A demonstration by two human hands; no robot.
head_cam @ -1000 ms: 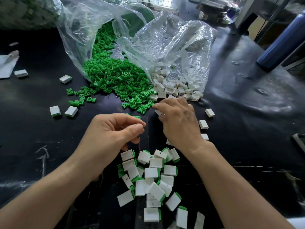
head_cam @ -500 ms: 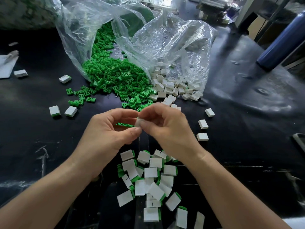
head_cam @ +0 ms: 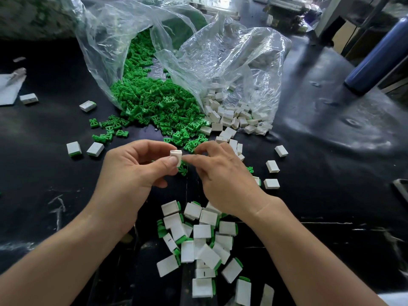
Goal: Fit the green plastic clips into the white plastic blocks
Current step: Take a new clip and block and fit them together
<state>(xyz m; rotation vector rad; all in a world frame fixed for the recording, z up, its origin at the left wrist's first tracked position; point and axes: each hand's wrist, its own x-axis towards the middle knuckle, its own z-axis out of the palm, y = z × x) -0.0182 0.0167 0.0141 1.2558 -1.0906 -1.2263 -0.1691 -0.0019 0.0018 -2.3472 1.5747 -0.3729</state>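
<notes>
My left hand (head_cam: 132, 173) pinches one white block (head_cam: 176, 156) between thumb and fingers, its open slot facing up. My right hand (head_cam: 223, 177) is just to its right, thumb tip touching the block's side, fingers loosely curled with nothing seen in them. Loose green clips (head_cam: 154, 102) spill from a clear bag (head_cam: 106, 40) behind my hands. Empty white blocks (head_cam: 229, 115) spill from a second clear bag (head_cam: 242, 62) to the right. Several finished blocks with green clips fitted (head_cam: 203, 239) lie in a pile below my wrists.
Single white blocks (head_cam: 272, 183) lie scattered on the black table (head_cam: 331, 162) right of my hands, and others (head_cam: 74, 148) lie to the left. A blue cylinder (head_cam: 379, 51) stands at the far right. White paper (head_cam: 8, 89) sits at the left edge.
My right hand picked a white block from the pile and brought it to my left hand. The left hand now pinches it and the right has eased off.
</notes>
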